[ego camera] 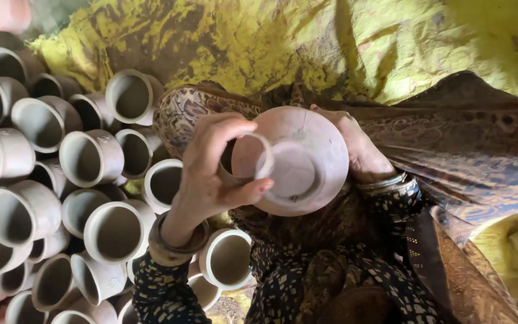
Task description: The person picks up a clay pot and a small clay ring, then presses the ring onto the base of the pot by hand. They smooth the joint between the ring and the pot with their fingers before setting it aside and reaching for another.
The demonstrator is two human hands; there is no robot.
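The bowl sits at centre, the small cup touching its nine o'clock side. Stacked pots lie at nine o'clock, the tarp at twelve.

Soft daylight falls from around twelve o'clock, lighting the yellow cloth brightly, almost washed out toward two o'clock. The pale bowl catches a gentle sheen, no hard glare. Shadows deepen toward six o'clock, over the dark patterned sleeves. The stacked clay cups at nine o'clock bend slightly at the edge, perhaps from lens distortion. Focus looks mildly soft throughout.
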